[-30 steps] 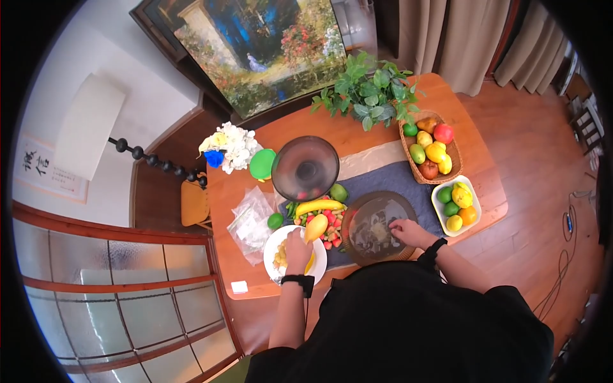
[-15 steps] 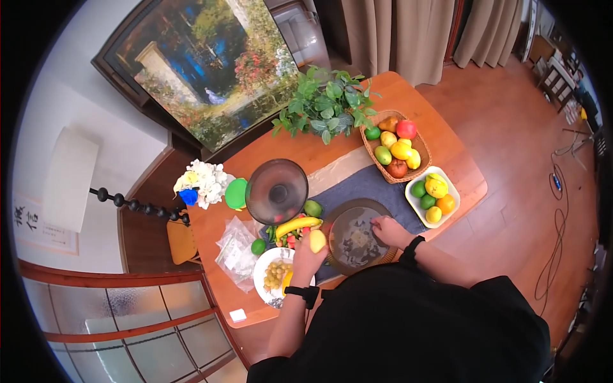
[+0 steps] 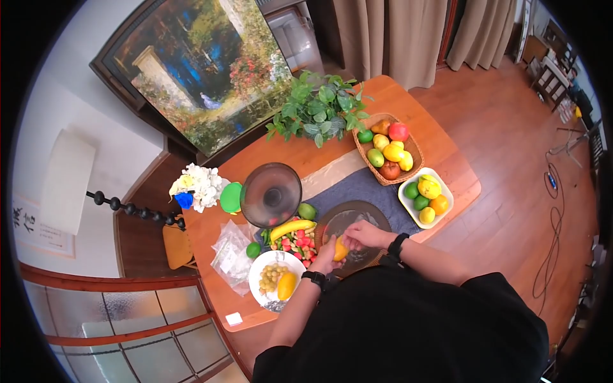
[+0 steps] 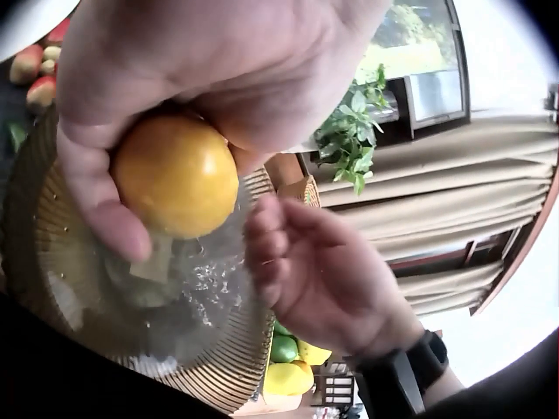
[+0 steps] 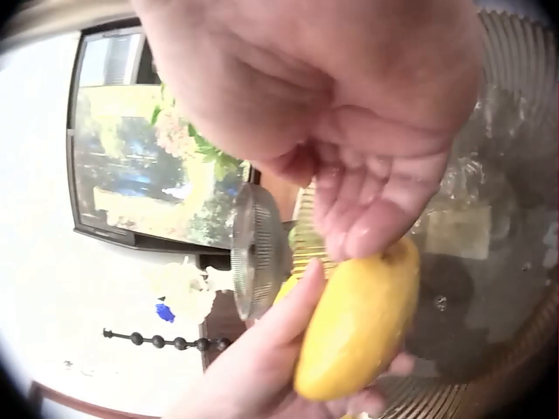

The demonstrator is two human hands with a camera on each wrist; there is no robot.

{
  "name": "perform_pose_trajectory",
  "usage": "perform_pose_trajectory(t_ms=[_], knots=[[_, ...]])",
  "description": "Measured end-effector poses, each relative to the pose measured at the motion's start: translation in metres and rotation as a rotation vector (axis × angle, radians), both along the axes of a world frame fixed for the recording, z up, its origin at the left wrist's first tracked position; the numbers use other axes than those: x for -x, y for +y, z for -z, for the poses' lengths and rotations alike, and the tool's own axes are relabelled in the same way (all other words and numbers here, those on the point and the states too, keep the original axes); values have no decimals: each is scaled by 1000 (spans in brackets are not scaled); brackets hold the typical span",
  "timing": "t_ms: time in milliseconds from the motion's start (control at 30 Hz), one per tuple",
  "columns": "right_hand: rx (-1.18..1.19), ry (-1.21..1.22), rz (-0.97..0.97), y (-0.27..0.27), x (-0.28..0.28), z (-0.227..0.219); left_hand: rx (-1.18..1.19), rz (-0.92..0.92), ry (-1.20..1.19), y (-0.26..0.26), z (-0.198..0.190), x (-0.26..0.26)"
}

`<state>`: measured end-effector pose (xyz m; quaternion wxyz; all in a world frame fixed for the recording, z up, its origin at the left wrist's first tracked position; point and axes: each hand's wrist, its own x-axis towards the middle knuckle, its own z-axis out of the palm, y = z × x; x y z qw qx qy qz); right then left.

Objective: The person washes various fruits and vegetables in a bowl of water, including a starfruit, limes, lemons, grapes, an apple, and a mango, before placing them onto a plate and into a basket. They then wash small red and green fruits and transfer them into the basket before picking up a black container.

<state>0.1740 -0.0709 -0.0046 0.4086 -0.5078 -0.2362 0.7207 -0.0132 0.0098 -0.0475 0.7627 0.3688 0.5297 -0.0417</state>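
Observation:
My left hand [image 3: 325, 258] grips a yellow mango [image 3: 341, 250], its fingers wrapped round the sides. It holds the fruit over a wide ribbed glass bowl [image 4: 218, 375] of water. Close by is my right hand [image 3: 364, 235], fingers loosely bent and wet, fingertips right at the mango's upper end in the right wrist view. Small bubbles and a pale square patch show in the bowl. Left of it, a white plate [image 3: 297, 260] bears grapes [image 3: 273, 277] and another mango [image 3: 286, 286].
Beyond the plate lie a banana [image 3: 292, 230], small red and tan fruits [image 3: 300, 242] and a lime [image 3: 253, 249]. A dark glass bowl [image 3: 271, 185] stands behind. Plastic bags [image 3: 231, 258] lie left; a fruit basket [image 3: 415, 153] and a white fruit tray [image 3: 440, 217] stand right.
My left hand has carried the mango rightward from the plate to over the water bowl. My right hand has shifted left to meet it. The head view has turned.

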Motion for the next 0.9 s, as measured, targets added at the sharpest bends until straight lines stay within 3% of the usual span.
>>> perform_pose_trajectory(t_ms=[67,200,267,300,367,400,467,500,567,700,767,800,867,900], knots=[[-507,-901,-39,-3,0,14,197,11,-112,1,-6,-1],[-267,-857,-30,-8,4,29,263,41,-251,2,-10,-5],[279,-272,-84,-8,4,-7,-170,260,-75,-1,-17,-8],[278,-272,-90,-8,3,-2,-170,255,-74,-2,-14,-8],[478,144,-275,-5,0,24,-985,569,-155,0,8,-3],[475,143,-281,-6,-1,37,-987,565,-150,-1,19,-2],[310,-18,-132,-8,-1,47,-1230,412,-227,-4,18,-5],[308,-19,-134,-8,1,52,-1232,410,-226,-2,16,-2],[-379,-972,5,-11,11,37,112,152,-78,-1,-28,2],[-329,-967,-91,-13,10,11,215,128,-51,-4,-22,6],[-460,-1179,-182,-11,5,19,-67,157,118,-10,-19,1],[-462,-1177,-185,-9,4,24,-68,153,120,-12,-18,1],[-556,-1365,186,-3,-2,33,-265,171,191,-14,-13,0],[-465,-1456,215,1,-6,37,-266,171,192,-13,-11,0]])
